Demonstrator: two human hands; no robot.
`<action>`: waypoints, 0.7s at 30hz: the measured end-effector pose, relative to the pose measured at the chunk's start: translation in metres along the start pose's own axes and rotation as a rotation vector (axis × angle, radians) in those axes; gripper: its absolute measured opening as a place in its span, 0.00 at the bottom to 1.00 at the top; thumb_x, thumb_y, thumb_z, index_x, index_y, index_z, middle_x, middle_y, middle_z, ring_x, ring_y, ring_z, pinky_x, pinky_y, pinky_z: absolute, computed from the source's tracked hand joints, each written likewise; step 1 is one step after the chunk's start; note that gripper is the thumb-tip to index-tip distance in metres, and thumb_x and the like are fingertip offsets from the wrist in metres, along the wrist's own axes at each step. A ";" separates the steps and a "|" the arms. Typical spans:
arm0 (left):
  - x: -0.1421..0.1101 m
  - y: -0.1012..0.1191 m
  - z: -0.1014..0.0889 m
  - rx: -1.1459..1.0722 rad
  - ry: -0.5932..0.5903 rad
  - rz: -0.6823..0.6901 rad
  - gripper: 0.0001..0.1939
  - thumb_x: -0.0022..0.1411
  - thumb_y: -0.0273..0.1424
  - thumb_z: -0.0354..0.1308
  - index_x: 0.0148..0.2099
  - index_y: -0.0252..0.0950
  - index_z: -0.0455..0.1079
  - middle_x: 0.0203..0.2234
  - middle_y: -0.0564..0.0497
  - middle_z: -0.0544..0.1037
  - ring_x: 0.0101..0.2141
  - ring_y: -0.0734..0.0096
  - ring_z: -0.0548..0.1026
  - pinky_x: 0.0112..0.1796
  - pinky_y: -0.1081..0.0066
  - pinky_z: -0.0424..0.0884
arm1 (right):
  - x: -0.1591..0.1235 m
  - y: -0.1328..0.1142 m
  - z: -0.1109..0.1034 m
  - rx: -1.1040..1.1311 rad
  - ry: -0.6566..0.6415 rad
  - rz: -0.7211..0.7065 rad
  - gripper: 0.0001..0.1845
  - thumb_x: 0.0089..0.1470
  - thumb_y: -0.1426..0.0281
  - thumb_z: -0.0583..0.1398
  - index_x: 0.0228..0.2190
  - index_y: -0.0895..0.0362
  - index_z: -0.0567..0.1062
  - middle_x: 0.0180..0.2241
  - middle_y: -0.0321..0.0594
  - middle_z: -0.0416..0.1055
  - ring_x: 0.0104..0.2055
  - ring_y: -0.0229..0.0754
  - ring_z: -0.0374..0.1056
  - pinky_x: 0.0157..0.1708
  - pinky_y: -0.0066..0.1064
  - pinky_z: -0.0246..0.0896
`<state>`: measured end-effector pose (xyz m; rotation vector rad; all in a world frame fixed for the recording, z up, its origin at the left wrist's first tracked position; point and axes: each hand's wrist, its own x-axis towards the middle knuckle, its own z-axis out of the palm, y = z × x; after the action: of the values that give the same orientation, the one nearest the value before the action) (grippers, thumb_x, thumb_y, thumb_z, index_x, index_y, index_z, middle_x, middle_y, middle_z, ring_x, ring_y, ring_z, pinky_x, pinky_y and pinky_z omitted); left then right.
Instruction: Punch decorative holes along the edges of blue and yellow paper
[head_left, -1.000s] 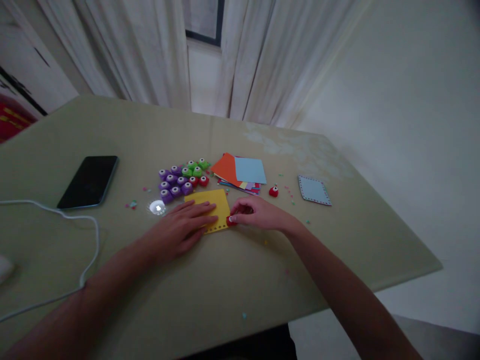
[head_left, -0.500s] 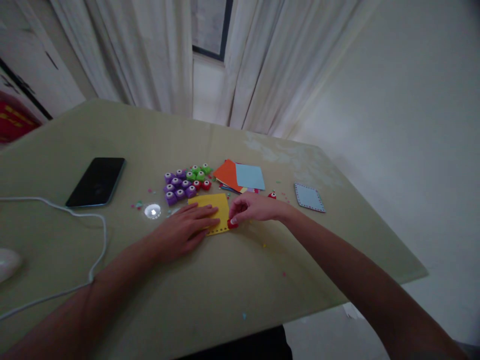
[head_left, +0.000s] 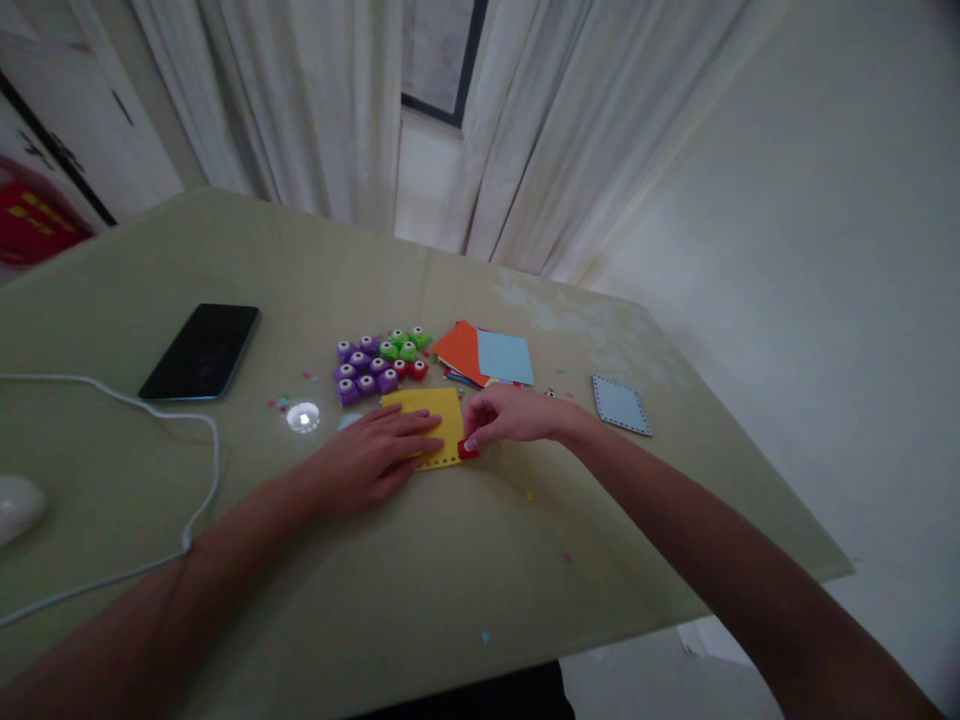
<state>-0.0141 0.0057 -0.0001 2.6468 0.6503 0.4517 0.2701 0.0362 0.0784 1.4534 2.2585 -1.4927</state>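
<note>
A yellow square of paper (head_left: 442, 410) lies on the table, with a row of punched holes along its near edge. My left hand (head_left: 382, 450) rests flat on it, fingers stretched out. At the paper's right edge, near the front corner, sits a small red paper punch (head_left: 468, 450). My right hand (head_left: 502, 415) is closed on this punch, thumb and fingers pinching it; part of the punch is hidden by the fingers. Just behind the paper stand several purple punches (head_left: 366, 385), with several green punches (head_left: 397, 348) and red punches (head_left: 418, 370) beside them.
Coloured paper sheets (head_left: 506, 357) are stacked behind my right hand. A pale blue square with punched edges (head_left: 621, 405) lies to the right. On the left are a dark tablet (head_left: 201, 352), a white cable (head_left: 214, 470) and a white mouse (head_left: 19, 508). Paper bits dot the table (head_left: 420, 590).
The view has shifted slightly. Both hands keep nearly the same place on the yellow paper, and the right hand still grips the red punch at its edge.
</note>
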 end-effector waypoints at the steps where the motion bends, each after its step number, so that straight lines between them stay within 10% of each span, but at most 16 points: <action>1: 0.000 0.000 0.000 -0.005 0.006 -0.001 0.25 0.75 0.28 0.52 0.69 0.48 0.73 0.71 0.48 0.71 0.69 0.54 0.70 0.70 0.45 0.60 | 0.001 -0.002 -0.001 -0.046 0.004 0.023 0.10 0.52 0.66 0.74 0.30 0.58 0.81 0.27 0.33 0.77 0.30 0.37 0.69 0.30 0.27 0.58; 21: -0.001 -0.002 0.006 -0.036 0.026 -0.013 0.24 0.76 0.28 0.53 0.69 0.50 0.73 0.71 0.50 0.71 0.69 0.55 0.70 0.71 0.45 0.57 | 0.016 -0.033 0.005 -0.490 -0.043 0.249 0.12 0.53 0.65 0.73 0.26 0.56 0.78 0.27 0.37 0.75 0.30 0.42 0.69 0.28 0.30 0.56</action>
<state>-0.0129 0.0050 -0.0059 2.6050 0.6611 0.4908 0.2351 0.0404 0.0901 1.4539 2.1136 -0.8156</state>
